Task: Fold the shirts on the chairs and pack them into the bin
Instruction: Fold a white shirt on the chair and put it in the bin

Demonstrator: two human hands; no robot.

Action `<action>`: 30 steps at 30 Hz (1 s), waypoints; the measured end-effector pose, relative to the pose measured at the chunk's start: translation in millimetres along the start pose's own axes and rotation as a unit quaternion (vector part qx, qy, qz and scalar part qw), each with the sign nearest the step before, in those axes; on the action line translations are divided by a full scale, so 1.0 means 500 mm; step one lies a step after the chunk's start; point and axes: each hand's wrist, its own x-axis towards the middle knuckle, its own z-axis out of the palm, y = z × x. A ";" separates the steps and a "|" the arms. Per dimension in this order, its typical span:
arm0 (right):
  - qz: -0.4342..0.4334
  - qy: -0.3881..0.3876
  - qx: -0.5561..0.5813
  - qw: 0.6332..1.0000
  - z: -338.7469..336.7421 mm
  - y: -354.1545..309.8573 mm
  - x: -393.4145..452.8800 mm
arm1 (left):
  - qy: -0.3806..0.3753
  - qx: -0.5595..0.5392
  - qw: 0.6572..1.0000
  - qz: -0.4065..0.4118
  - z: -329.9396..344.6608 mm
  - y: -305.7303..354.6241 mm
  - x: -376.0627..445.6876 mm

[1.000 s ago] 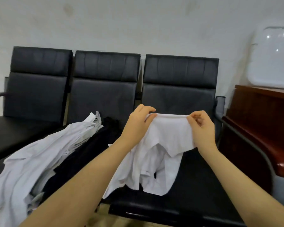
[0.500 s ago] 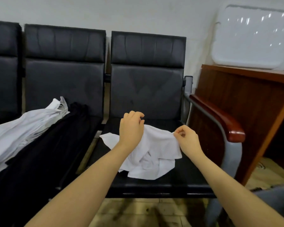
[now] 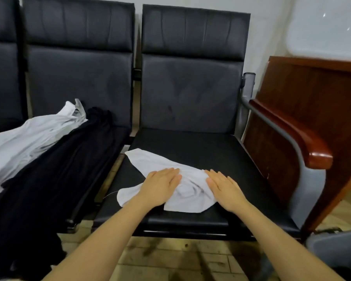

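1. Much is cut off: the leftmost chair [image 3: 2, 63] shows only a strip at the frame edge, the grey bin [image 3: 336, 250] only a corner at the lower right, and the pale board [image 3: 328, 27] leaning on the wall is blurred
2. How the rumpled white shirt [image 3: 166, 169] is folded is hard to make out; its middle is bunched between the hands
3. Counted: three black chairs in a row, one white shirt on the right chair [image 3: 193, 88], one pale shirt [image 3: 28, 138] and one black garment [image 3: 55, 169] heaped on the middle chair [image 3: 79, 78]
4. Left hand [image 3: 160, 185] and right hand [image 3: 225, 191] lie flat with straight fingers, pressing the shirt, a small gap between them
5. The shirt sits toward the seat's front left; bare seat lies behind it and to its right, up to the wooden armrest [image 3: 304, 142]
6. A wooden desk [image 3: 312, 94] stands just beyond that armrest
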 end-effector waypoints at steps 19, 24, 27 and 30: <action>-0.071 0.160 0.131 0.976 -0.014 -0.046 0.053 | 0.140 -0.092 0.986 -0.018 0.031 -0.024 0.051; -0.057 0.178 0.256 0.948 -0.004 -0.031 0.051 | 0.139 -0.174 0.974 -0.048 0.025 -0.014 0.048; -0.059 0.186 0.362 0.912 -0.043 -0.047 0.039 | 0.150 -0.223 0.961 -0.062 0.023 -0.020 0.049; -0.083 0.194 0.386 0.898 -0.072 -0.059 0.029 | 0.169 -0.258 0.951 -0.029 0.009 -0.012 0.046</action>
